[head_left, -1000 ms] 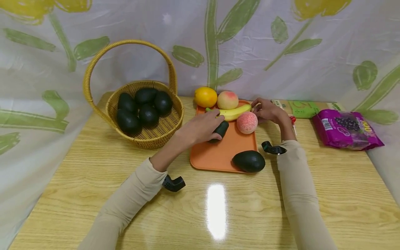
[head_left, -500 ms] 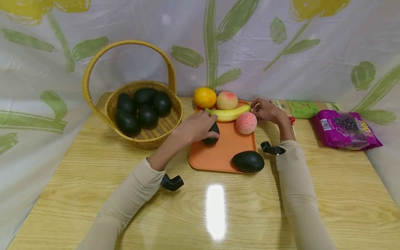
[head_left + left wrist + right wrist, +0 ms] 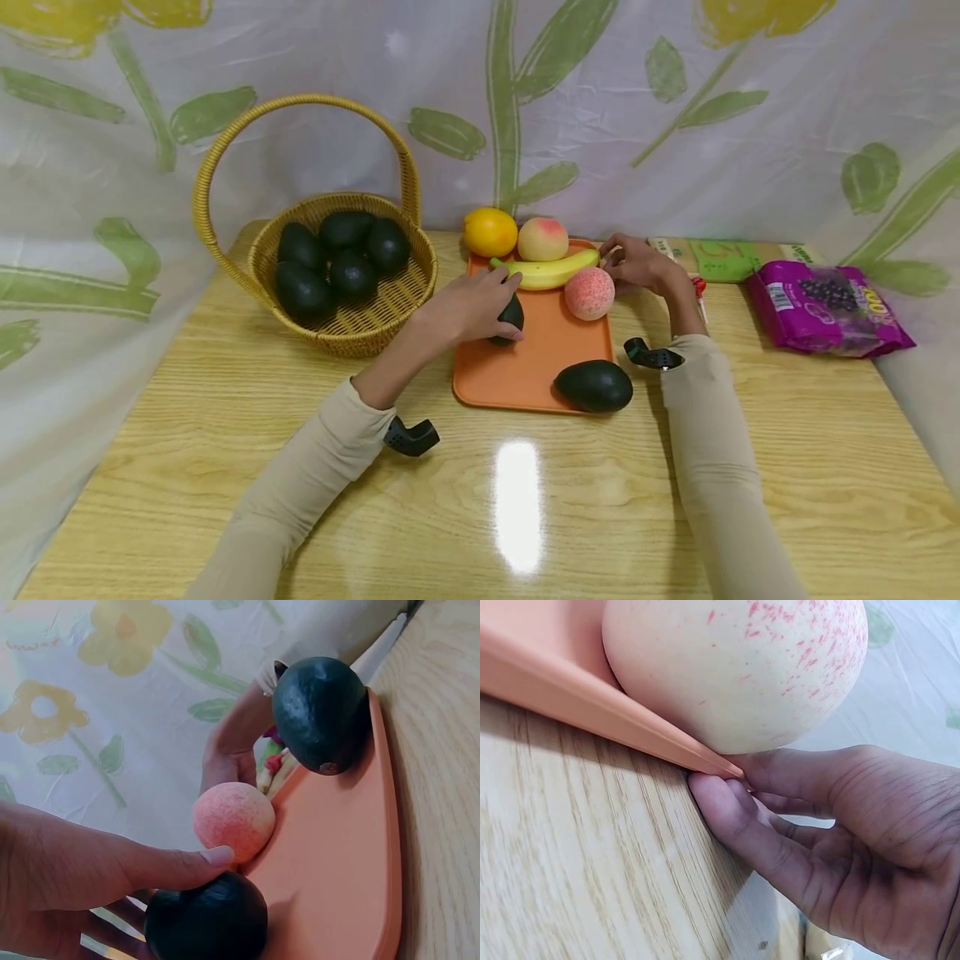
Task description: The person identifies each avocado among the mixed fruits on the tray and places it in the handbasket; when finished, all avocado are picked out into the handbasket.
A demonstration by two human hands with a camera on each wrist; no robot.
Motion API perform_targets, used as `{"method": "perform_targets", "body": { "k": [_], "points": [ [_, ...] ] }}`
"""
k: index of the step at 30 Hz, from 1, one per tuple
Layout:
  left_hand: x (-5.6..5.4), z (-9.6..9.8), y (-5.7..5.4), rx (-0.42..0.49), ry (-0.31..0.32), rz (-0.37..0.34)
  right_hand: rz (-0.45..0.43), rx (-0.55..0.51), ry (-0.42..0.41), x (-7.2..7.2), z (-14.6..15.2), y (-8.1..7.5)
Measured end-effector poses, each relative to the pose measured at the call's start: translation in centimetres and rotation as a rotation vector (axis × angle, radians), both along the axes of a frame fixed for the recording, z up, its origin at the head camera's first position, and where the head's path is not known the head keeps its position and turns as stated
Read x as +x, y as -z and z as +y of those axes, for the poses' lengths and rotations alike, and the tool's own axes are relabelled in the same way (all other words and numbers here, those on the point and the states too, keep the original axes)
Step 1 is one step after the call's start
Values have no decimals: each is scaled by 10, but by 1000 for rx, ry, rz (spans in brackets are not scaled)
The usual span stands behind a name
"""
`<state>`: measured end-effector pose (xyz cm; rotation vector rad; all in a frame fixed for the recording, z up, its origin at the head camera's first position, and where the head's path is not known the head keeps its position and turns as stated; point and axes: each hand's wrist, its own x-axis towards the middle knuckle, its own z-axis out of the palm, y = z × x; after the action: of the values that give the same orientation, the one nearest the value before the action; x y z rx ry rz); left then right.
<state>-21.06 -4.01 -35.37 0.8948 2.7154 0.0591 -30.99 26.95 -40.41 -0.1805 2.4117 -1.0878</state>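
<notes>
My left hand (image 3: 472, 307) grips a dark green avocado (image 3: 210, 919) over the left part of the orange tray (image 3: 536, 367); its thumb lies on the avocado in the left wrist view. At the far right corner of the tray, my right hand (image 3: 832, 832) pinches the tray's rim between thumb and fingers. A pink-speckled peach (image 3: 589, 293) sits on the tray close by that hand. Behind it lies a banana (image 3: 555, 272), across the tray's far part. Another avocado (image 3: 594, 386) rests at the near right corner.
Left of the tray stands a yellow wicker basket (image 3: 405, 312) with a tall handle, holding several avocados. A yellow lemon-like fruit (image 3: 490, 232) and a pale peach (image 3: 543, 239) are at the tray's far edge. Rightward lie a purple grape packet (image 3: 825, 308) and a green-brown package (image 3: 723, 260).
My left hand has drawn the avocado a little to the left, away from the banana, and then stayed nearly still. The right hand has kept its place at the tray's corner.
</notes>
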Motion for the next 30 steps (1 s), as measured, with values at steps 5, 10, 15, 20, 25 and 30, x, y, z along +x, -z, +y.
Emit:
{"method": "perform_targets", "body": {
  "k": [5,10,15,20,25,30],
  "points": [
    [-1,0,0,15,22,25,17,27,-7,1,1,1],
    [-1,2,2,16,75,86,47,64,-25,1,3,3],
    [0,0,4,45,107,140,41,60,-22,-1,2,4],
    [-1,-2,4,47,123,173,17,51,-16,-5,1,7],
    [-4,-5,3,66,120,144,21,58,-23,-5,0,5],
    [-8,-5,2,114,123,29,5,39,-26,10,-9,-17]
  ]
}}
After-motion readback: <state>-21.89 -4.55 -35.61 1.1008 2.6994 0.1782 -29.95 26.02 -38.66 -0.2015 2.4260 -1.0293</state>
